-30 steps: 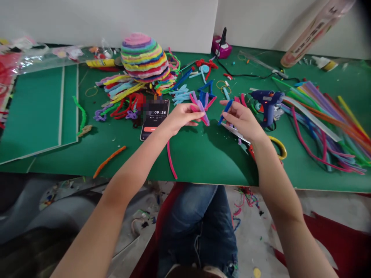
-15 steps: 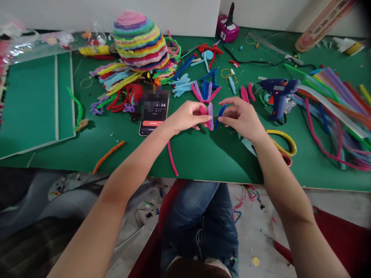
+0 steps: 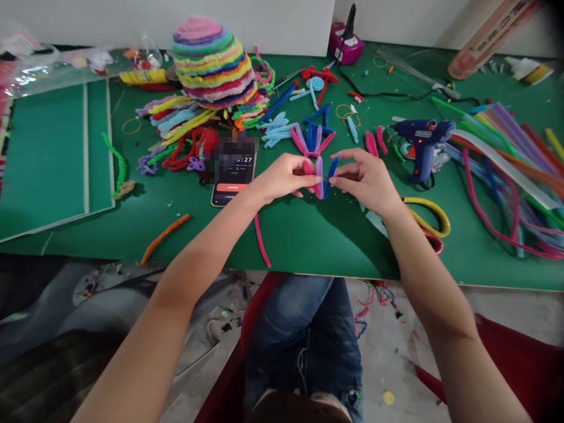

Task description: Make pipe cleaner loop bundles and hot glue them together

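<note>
My left hand [image 3: 291, 174] pinches pink and purple pipe cleaner pieces [image 3: 319, 176] that stand side by side. Between the fingertips of my right hand [image 3: 363, 177] is a short blue pipe cleaner piece [image 3: 331, 175]. Its lower end meets the foot of the purple piece, while the upper ends stand apart. Just behind my hands lies a fan-shaped piece of pink, purple and blue pipe cleaners [image 3: 313, 141]. Several short pink pieces [image 3: 371, 143] lie beyond my right hand. Scissors with yellow and red handles [image 3: 434, 217] are partly under my right forearm.
A blue glue gun [image 3: 423, 147] stands right of my hand, near a heap of long pipe cleaners [image 3: 511, 170]. A phone [image 3: 233, 176] lies by my left wrist. Behind it sits a striped pipe cleaner hat [image 3: 215, 64]. A black cable runs from a purple power block [image 3: 346, 44].
My right hand has moved slightly left, bringing the blue piece from a small gap to the purple piece's lower end. My left hand has stayed in place.
</note>
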Tool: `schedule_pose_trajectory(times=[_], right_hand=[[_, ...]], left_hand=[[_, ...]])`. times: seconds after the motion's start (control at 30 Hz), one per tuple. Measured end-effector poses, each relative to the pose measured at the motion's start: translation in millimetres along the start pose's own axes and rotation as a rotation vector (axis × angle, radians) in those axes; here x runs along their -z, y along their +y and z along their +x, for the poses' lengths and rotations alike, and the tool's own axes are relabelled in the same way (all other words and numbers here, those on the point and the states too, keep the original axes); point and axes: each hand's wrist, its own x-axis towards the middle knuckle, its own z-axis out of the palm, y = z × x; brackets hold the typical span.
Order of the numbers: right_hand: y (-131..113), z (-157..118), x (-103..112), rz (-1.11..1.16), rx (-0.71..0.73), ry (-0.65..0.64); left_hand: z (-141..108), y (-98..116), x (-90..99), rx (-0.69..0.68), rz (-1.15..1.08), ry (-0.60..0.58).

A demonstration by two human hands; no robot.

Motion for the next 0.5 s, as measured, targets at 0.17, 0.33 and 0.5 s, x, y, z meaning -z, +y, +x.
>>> schedule_pose_trajectory(times=[0.17, 0.33, 0.5], right_hand=[[2.9, 0.7, -1.8, 0.011, 0.013, -0.005], [12.1, 4.1, -3.1, 0.029, 0.061, -0.021], [16.5, 4.8, -3.8, 0.015, 0.087, -0.031]], left_hand=[[-0.8, 1.4, -0.8, 0.012, 0.096, -0.006], [-3.0, 5.6, -1.6, 0.026, 0.167, -0.025], [-3.9, 7.3, -2.0, 0.038, 0.182, -0.021]])
